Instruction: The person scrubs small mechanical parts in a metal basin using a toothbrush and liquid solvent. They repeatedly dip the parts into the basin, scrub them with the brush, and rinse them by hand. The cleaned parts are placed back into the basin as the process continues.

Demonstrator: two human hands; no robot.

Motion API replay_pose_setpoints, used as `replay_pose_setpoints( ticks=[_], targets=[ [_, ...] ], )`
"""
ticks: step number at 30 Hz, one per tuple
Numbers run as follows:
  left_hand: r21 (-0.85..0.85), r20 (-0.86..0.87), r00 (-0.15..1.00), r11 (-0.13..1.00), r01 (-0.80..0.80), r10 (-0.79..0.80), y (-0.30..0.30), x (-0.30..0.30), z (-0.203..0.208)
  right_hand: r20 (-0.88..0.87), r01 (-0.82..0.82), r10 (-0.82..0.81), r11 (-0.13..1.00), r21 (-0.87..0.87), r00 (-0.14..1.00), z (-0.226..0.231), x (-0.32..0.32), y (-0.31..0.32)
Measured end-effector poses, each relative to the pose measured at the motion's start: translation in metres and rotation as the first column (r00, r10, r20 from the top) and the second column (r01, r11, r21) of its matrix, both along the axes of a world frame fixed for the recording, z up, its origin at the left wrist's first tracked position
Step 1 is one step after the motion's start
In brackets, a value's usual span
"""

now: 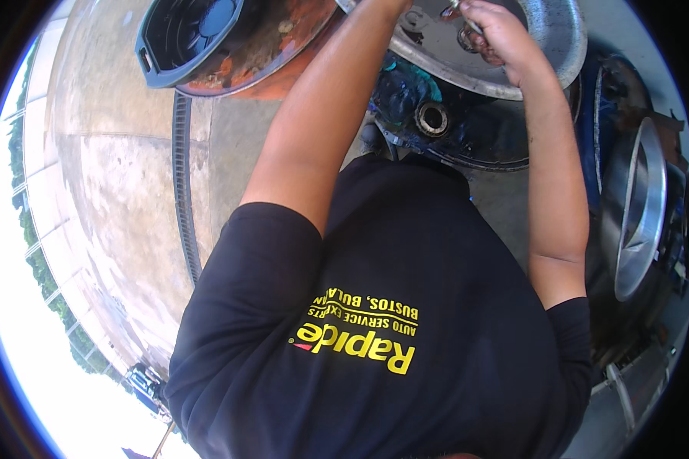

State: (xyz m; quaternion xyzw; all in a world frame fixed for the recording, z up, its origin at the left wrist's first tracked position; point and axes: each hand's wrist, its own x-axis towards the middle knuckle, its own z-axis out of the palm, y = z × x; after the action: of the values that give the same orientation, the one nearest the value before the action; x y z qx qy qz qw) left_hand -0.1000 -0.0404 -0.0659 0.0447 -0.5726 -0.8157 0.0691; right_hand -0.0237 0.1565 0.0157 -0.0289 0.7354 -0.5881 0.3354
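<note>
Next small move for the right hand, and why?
I'd probably lower the right hand slightly toward the wide metal basin: it grips a small shiny metal piece that appears over the basin, so a slip would likely land inside. I can't tell the exact height from this view.

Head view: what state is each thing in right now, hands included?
Right hand: fingers closed on a small metal piece.
Left hand: cut off at the top edge; grip not visible.
Grey basin: open, stained, beneath the right hand.
Black pan: open, overlapping an orange-red round container.
Silver basin: open; tilt unclear near the lens rim.
Floor grate: set in the floor.
</note>
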Motion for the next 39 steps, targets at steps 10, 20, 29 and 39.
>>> replay_pose_setpoints(
  ticks=[10, 20, 29, 39],
  targets=[
    [0.27, 0.185, 0.955, 0.946, 0.179, -0.233, -0.008, 0.029, 0.022, -0.714, 0.373, 0.42, 0.642, 0.67, 0.56, 0.04, 0.022, -0.009],
    [0.287, 0.303, 0.916, 0.942, 0.176, -0.263, 0.0, 0.041, 0.074, -0.803, 0.454, 0.593, 0.698, 0.553, 0.066, 0.033, 0.021, -0.001],
    [-0.024, 0.373, 0.905, 0.973, 0.228, -0.203, 0.008, 0.039, 0.078, -0.701, 0.394, 0.52, 0.586, 0.709, 0.488, 0.046, 0.002, 0.007],
    [-0.263, 0.253, 0.967, 0.959, 0.106, -0.038, 0.006, 0.025, 0.061, -0.293, -0.026, 0.179, 0.888, 0.458, 0.939, 0.001, -0.019, 0.021]
  ],
)
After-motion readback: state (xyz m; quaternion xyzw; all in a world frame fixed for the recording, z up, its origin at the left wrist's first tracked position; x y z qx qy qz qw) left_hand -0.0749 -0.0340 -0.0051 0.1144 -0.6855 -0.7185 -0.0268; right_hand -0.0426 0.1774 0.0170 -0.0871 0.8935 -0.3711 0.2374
